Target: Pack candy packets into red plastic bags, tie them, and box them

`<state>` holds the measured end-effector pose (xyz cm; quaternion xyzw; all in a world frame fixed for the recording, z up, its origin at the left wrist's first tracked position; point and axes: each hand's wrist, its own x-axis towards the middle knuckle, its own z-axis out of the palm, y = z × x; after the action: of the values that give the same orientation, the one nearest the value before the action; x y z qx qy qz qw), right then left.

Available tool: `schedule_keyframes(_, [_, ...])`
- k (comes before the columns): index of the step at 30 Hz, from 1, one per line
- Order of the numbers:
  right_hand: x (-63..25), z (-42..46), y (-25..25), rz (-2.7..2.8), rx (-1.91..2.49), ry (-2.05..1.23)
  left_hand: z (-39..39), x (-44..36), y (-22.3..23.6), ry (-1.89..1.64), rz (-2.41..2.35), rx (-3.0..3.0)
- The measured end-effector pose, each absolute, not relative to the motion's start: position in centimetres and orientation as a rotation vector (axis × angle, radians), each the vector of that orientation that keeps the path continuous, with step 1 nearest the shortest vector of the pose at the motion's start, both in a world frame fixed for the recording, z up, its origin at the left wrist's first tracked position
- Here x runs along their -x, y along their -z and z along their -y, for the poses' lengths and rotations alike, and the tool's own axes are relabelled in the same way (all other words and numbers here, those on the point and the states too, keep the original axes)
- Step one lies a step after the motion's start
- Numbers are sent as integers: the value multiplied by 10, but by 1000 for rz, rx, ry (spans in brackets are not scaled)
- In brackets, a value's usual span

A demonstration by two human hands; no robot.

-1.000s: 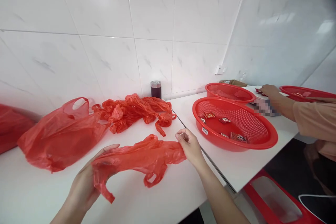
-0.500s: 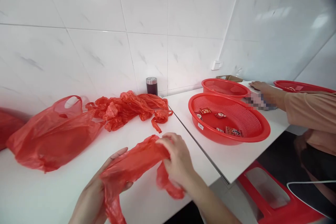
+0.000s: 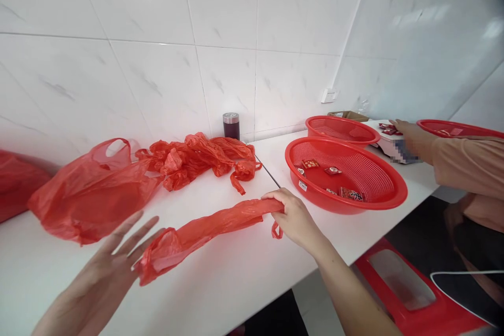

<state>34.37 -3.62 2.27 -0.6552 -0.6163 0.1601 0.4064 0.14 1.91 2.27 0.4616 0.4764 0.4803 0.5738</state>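
A white tabletop (image 3: 197, 289) is being lit evenly before a wall of pale marbled tiles (image 3: 224, 5). Nearest, the left hand (image 3: 96, 278) is being held wide, fingers spread, beside the loose end of a red plastic carrier bag (image 3: 220, 222); whether that end is being pinched cannot be told. The bag is being stretched, long and narrow, above the table, its far end being gripped closely by the right hand (image 3: 295, 215), below which a small red loop (image 3: 276, 231) is being left dangling.

It is judged that the thin film could be torn or twisted by uneven pulling, or that the near end could be dropped through slack support at the left.

Space at the left is being taken up by a puffed red carrier bag (image 3: 94, 199); beyond the held bag, sideways room is being limited by a crumpled heap of red bags (image 3: 197, 160), where handles could be snagged. To the right, a red perforated basket (image 3: 381, 168) is being used for small snack packets (image 3: 352, 194). Behind the heap, a dark steel-lidded tumbler (image 3: 231, 127) is being partly screened. Farther right, red packets (image 3: 388, 128) are being reached by a co-worker's hand (image 3: 405, 130).
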Motion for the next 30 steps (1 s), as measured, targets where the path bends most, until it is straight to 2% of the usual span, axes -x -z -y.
schedule_keyframes(4, [-343, 40, -25, 1563, 1649, -387, -3, -12, -36, -1445, -1306, -1485])
schedule_keyframes(8, [-339, 43, -26, 1554, 1635, -404, 24, -45, -31, -1165, -1389, -2373])
schedule_keyframes(10, [-338, 46, -27, 1551, 1624, -421, 25, -59, -22, -993, -1325, -2566])
schedule_keyframes(17, [-340, 54, -24, 1599, 1625, -448, -1, -65, 9, -528, -1454, -2496])
schedule_keyframes(30, [-359, 68, -1, 1720, 1694, -662, -21, -48, 28, -441, -1521, -2423])
